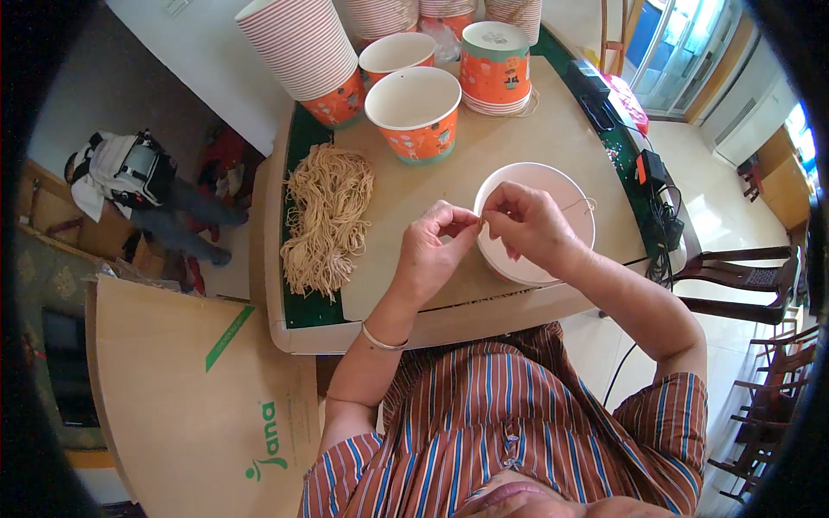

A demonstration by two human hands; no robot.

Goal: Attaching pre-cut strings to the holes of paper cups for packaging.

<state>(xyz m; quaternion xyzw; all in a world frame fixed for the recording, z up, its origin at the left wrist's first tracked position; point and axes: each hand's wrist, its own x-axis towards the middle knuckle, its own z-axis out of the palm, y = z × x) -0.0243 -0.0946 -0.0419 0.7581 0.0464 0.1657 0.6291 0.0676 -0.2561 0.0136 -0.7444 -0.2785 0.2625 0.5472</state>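
Both hands meet at the left rim of a white-lined paper bucket (580,226) standing near the table's front edge. My left hand (439,242) is closed, its thumb and forefinger pinching a small bit of beige cord that the fingertips mostly hide. Against it, over the bucket's mouth, my right hand (531,223) is closed in a pinch on the same spot. A thin cord (591,205) loops at the bucket's right rim and runs inside. To the left of my hands lies a bundle of beige cords (324,220).
Orange-and-green paper buckets (414,116) stand at the back, with a tall nested stack (298,52) at back left. Black power adapters and cables (652,173) line the right edge. A large cardboard box (190,380) is at left; a wooden chair (743,281) at right. Another person (164,190) bends at far left.
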